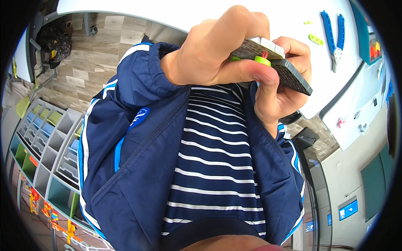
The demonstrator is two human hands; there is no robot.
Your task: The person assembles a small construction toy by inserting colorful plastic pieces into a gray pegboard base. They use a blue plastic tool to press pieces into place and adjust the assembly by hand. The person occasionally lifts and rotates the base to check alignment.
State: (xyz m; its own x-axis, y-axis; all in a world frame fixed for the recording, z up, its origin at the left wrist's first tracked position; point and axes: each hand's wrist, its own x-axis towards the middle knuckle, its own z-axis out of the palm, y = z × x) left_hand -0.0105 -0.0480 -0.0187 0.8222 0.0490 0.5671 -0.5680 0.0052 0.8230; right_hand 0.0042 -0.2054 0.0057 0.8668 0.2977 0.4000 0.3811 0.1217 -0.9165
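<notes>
Over the near edge of a white table point(167, 10), both my hands are closed on a plastic building assembly. It has a dark grey textured plate point(294, 75), a light grey part point(266, 43), a lime-green round piece point(262, 61) and a small red pin point(264, 54). My left hand point(224, 46) grips the assembly from the left, its thumb pressed by the lime-green piece. From the right, my right hand point(289, 79) wraps its fingers round the dark plate's far side. Part of the assembly is hidden behind my fingers.
Blue-handled pliers point(334, 37) lie on the table at the right, beside a lime-green beam with holes point(315, 39) and a tiny green piece point(307, 22). A teal-edged bin point(363, 33) stands farther right. Shelves with trays point(52, 138) are at the left.
</notes>
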